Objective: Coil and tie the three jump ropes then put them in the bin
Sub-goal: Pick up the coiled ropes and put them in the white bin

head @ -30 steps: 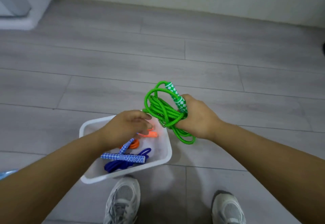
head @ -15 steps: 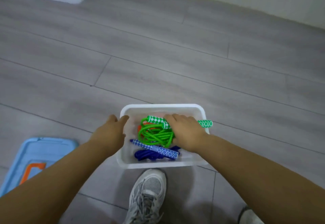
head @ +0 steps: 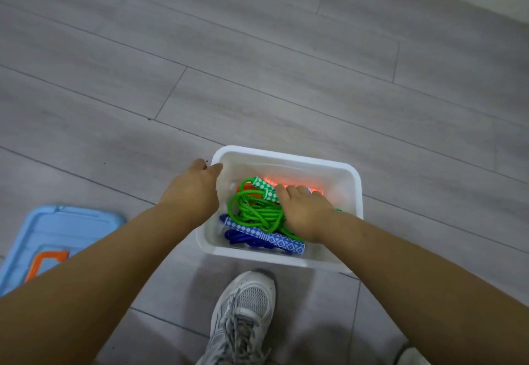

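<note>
Head view: right hand (head: 307, 213) curled round coiled green braided jump rope (head: 257, 213) inside white plastic bin (head: 286, 154) at six o'clock, atop blue rope (head: 266, 237) and orange rope (head: 270, 180). Left hand (head: 191, 192) at bin's nine o'clock rim, grip unclear. Probably only release left.

A bin (head: 286, 153) sits on the floor (head: 286, 78), just ahead of a person's shoe (head: 243, 316), with a lid (head: 57, 230) lying well to its left. Three ropes lie inside: the uppermost rope (head: 254, 213) in the middle, the near rope (head: 257, 238) beneath it along the near wall, and the far rope (head: 271, 182) underneath, towards the far wall. The left hand (head: 191, 192) holds the bin's left rim. The right hand (head: 306, 213) grips the uppermost rope at its right side.
</note>
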The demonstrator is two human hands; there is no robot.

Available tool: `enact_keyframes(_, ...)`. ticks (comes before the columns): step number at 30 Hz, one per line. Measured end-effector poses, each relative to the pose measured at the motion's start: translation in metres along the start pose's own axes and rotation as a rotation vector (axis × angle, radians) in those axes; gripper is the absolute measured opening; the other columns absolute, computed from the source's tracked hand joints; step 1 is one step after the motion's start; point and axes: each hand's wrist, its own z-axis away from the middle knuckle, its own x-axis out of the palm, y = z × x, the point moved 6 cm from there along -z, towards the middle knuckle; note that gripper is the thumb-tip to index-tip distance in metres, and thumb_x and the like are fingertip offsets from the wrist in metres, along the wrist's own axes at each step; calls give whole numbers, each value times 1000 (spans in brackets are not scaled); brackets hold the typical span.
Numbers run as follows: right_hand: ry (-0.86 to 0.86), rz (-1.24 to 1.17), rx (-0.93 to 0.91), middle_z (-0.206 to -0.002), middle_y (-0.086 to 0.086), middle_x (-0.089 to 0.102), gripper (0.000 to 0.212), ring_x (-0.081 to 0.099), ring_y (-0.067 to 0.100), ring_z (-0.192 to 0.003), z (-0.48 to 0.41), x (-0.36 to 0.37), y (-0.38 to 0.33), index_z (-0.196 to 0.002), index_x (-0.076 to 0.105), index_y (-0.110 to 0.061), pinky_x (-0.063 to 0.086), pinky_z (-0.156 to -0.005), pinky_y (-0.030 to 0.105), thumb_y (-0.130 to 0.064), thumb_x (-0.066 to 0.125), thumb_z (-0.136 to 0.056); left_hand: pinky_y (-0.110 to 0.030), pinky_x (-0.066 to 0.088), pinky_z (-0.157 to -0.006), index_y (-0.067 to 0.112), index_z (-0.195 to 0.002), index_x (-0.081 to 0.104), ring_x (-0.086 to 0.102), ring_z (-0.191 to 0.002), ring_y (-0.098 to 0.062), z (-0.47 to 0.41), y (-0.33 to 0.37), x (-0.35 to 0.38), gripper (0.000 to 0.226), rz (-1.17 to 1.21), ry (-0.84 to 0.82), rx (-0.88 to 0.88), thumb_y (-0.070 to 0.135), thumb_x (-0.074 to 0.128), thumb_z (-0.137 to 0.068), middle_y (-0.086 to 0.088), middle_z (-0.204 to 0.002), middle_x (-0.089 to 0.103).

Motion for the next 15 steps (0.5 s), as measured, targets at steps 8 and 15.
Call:
enact_keyframes(8,-74,70,98,-140,14,37,82,37,34,-126,6,-4,16,-145,16,-7,39,-96,48,-41,61,-85,-39,47,-88,10,-133,46,54,-107,-29,-3,4,-2,46,156,35,12,21,59,-90,-11,-123,53)
enact_keyframes(15,2,-40,62,-121,7,53,42,51,29,-111,51,-50,14,-130,44,-19,42,-85,37,-36,51,-92,-32,44,-90,16,-132,49,55,-106,-22,28,-7,-7,49,265,8,-19,30,64,-86,-6,-124,57)
